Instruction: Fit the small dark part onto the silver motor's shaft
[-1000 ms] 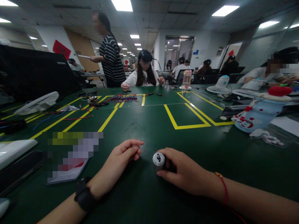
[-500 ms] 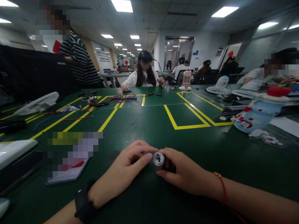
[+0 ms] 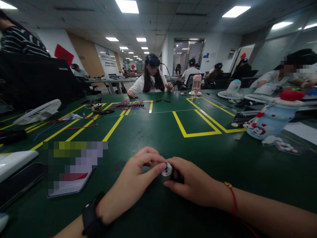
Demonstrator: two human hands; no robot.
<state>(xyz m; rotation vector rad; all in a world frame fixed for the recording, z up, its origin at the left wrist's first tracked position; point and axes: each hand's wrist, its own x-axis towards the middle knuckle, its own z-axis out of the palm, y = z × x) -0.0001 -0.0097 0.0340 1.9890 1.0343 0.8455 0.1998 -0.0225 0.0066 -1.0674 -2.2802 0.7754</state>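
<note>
Where both hands meet low on the green worktop (image 3: 158, 138), a small silver cylindrical motor (image 3: 166, 170) with dark centre hub sits pinched. Right hand (image 3: 193, 183) closed round its body; left hand (image 3: 133, 180) fingertips touching its face. Phone (image 3: 70, 186) left of grip.

Bright ceiling panels (image 3: 127, 6) light the room evenly; edges bow wide-angle; table (image 3: 158, 132) shows soft sheen.
</note>
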